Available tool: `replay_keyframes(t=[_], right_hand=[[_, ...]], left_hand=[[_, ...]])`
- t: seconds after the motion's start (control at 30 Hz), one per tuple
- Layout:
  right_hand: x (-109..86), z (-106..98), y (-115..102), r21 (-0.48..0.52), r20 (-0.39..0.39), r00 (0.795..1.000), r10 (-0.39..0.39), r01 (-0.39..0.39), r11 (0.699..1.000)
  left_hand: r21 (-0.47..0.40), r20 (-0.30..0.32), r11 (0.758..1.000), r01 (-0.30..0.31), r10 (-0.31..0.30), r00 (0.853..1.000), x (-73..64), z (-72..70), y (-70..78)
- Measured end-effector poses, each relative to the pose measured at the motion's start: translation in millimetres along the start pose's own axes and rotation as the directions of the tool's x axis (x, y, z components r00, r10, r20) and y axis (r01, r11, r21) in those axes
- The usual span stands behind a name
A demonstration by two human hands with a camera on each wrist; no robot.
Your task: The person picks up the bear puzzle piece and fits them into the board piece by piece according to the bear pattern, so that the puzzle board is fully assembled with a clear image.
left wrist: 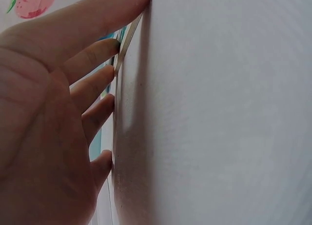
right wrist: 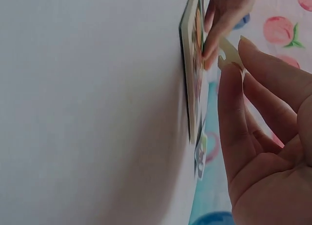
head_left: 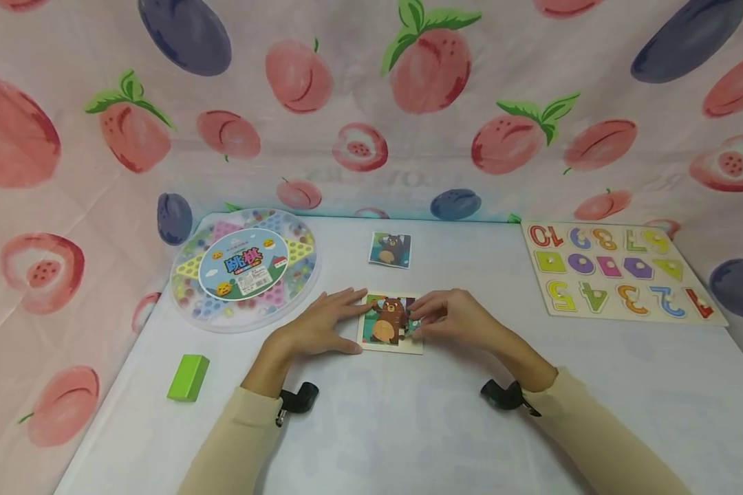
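A small square bear jigsaw puzzle (head_left: 384, 324) lies on the table in front of me, its bare wooden tray showing at the lower right. My left hand (head_left: 318, 323) spreads over its left side, fingers straight, forefinger and thumb at the edge. In the left wrist view, the fingers (left wrist: 95, 81) reach down beside the thin board edge (left wrist: 129, 39). Over the puzzle's right side, my right hand (head_left: 461, 317) pinches a small puzzle piece (right wrist: 229, 54) between thumb and fingertips. Its pale back shows in the right wrist view, held above the board; the printed side is mostly hidden.
Behind the puzzle lies a bear picture card (head_left: 391, 249). A round Chinese checkers box (head_left: 245, 269) stands at the back left, a green block (head_left: 188, 378) nearer me. At the right is a number-and-shape board (head_left: 619, 271). A fruit-print curtain (head_left: 359, 82) hangs behind the table.
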State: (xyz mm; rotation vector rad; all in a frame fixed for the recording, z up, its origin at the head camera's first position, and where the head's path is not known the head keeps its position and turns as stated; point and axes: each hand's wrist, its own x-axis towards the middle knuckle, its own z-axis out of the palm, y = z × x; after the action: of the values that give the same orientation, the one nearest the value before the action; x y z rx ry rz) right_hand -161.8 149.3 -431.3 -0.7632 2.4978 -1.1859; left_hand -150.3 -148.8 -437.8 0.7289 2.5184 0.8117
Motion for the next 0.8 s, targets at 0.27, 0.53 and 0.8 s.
replay_keyframes(t=[0.27, 0.53, 0.8], right_hand=[[3.4, 10, -5, -0.049, 0.038, 0.999, 0.029, -0.027, 0.998], [3.0, 15, -7, -0.094, 0.042, 0.996, 0.080, -0.076, 0.993], [2.1, 16, -10, -0.122, 0.044, 0.997, 0.070, -0.064, 0.990]], left_hand=[[-0.006, 0.005, 1.000, 0.004, -0.004, 1.000, -0.3, -0.9, 1.7], [-0.007, 0.004, 1.000, 0.014, -0.014, 1.000, -0.7, -1.0, 3.0], [0.008, 0.001, 1.000, 0.012, -0.012, 1.000, 0.2, -0.5, 2.0]])
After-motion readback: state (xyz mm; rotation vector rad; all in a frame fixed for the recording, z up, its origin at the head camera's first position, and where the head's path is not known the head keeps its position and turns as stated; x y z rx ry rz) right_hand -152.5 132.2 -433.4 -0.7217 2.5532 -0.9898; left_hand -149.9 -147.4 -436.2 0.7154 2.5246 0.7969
